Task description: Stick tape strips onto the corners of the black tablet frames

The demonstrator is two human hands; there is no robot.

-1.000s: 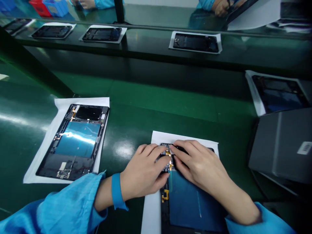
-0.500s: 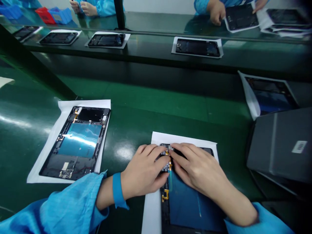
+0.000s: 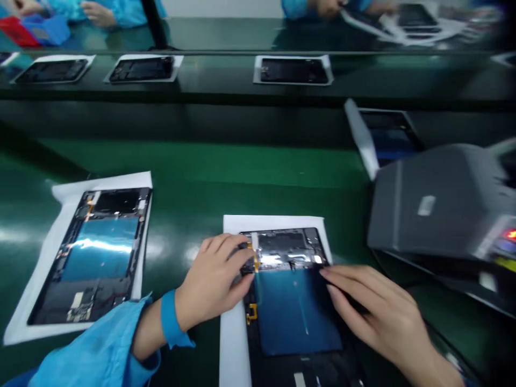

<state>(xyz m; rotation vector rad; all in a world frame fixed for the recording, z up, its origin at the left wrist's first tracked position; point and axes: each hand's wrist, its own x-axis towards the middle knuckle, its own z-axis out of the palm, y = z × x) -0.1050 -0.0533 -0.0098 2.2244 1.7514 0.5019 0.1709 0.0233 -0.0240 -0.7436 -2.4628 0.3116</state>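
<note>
An opened tablet (image 3: pixel 300 312), with a blue panel and orange flex cables in its dark frame, lies on a white sheet (image 3: pixel 234 355) in front of me. My left hand (image 3: pixel 215 277) is curled over its upper left edge, thumb and fingertips gripping near the orange flex cable (image 3: pixel 256 260). My right hand (image 3: pixel 374 312) is at the right edge, its extended fingertips by the frame and nothing visible between them. To the left, a second opened tablet (image 3: pixel 100 250) rests on another white sheet (image 3: pixel 24 306).
A grey machine (image 3: pixel 427 204) stands at the right, with a cable running along the bench. Behind it lies another tablet (image 3: pixel 389 134) on a sheet. Several tablets line the raised shelf (image 3: pixel 217 88). Co-workers' hands (image 3: pixel 99 13) and a blue bin (image 3: pixel 48 29) are beyond.
My right hand has moved from the tablet's upper left part to its right edge, exposing the top section. My left hand stays at the upper left edge. The view has shifted right.
</note>
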